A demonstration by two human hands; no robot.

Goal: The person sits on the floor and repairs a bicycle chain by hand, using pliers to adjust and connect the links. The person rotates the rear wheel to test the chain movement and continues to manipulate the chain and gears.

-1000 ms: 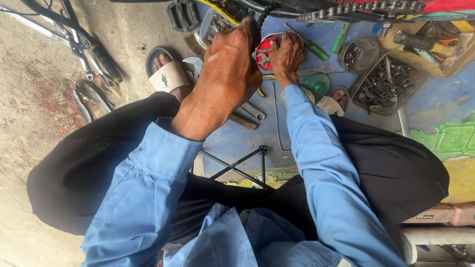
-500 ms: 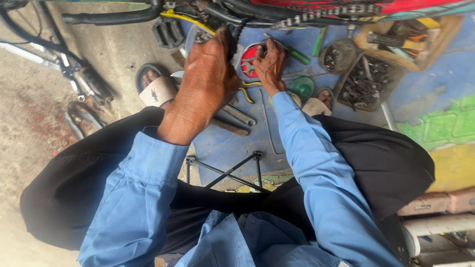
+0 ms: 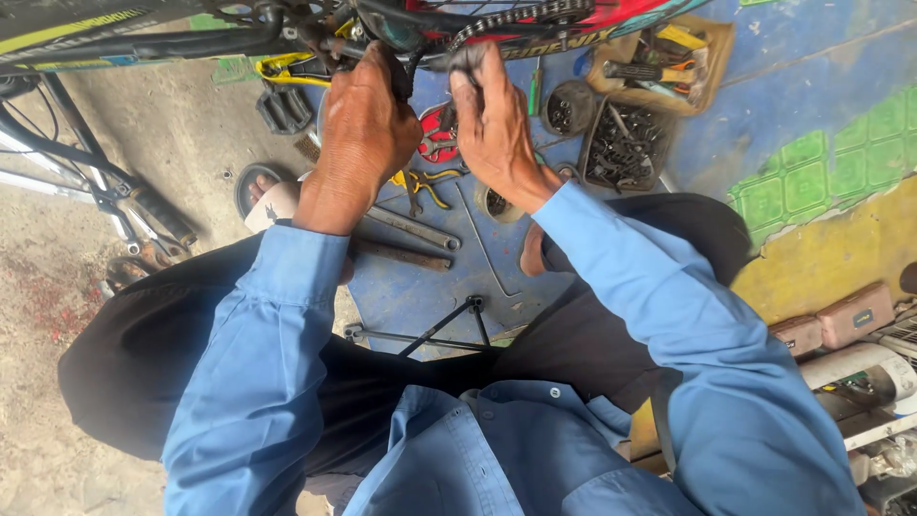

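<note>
At upper centre of the frame the left hand (image 3: 363, 129) is seen from the back, its fingers curled tight around a dark part of the bicycle (image 3: 191, 38) just under the frame tube; what exactly is gripped is hidden by the hand itself. Just beside it, the right hand (image 3: 497, 129) is held with its fingers pressed together and bent over a dark part near the chain (image 3: 506, 17), the fingertips lost against the metal, so whether anything is pinched cannot be told. Between and below the two hands a red round tin lid (image 3: 439, 143) is glimpsed on the blue mat (image 3: 420, 296), with yellow-handled pliers (image 3: 425, 182) lying next to it. Lower down, two long grey wrenches (image 3: 411, 239) are laid slanting across the mat, partly covered by the left sleeve, and a thin black stand of rods (image 3: 430, 330) is set near the knees. To the left of the left hand a black pedal (image 3: 284, 110) is found on the concrete, and a sandalled foot (image 3: 267, 196) below it. At upper right, a round dark tin (image 3: 570, 105) and a black tray of bolts (image 3: 626, 143) — both filled with small dark hardware — are placed beside a wooden box of tools (image 3: 669, 57). Further right, green patterned tiles are painted on the blue and yellow surface, and tan rectangular blocks (image 3: 841, 320) sit at the right edge.
</note>
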